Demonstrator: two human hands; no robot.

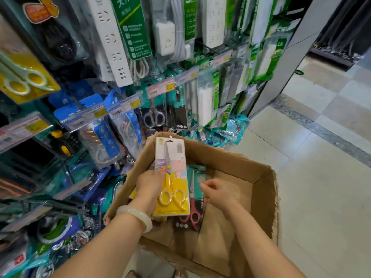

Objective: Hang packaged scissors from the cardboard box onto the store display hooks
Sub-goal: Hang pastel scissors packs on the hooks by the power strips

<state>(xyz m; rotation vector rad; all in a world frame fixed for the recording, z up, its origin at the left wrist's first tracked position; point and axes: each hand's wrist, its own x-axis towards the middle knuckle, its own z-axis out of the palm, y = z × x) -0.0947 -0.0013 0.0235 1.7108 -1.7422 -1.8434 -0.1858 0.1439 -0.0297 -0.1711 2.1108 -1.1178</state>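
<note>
An open cardboard box (263,177) stands on the floor in front of the display. My left hand (149,182) grips a stack of packs over the box; the top one is a pack of yellow-handled scissors (172,177) on a white and yellow card. My right hand (217,190) hovers just right of it with fingers loosely curled, holding nothing. Under that hand a teal pack of red-handled scissors (193,209) lies in the box. A yellow pack of white-handled scissors (22,77) hangs at the upper left, and grey-handled scissors (153,116) hang mid-display.
The display rack carries power strips (108,39), green-carded goods (216,87) and blue packs (104,127) on hooks with price tags. A yellow and black tool (62,141) hangs at the left. Tiled floor (321,157) lies to the right, beside a grey pillar (301,43).
</note>
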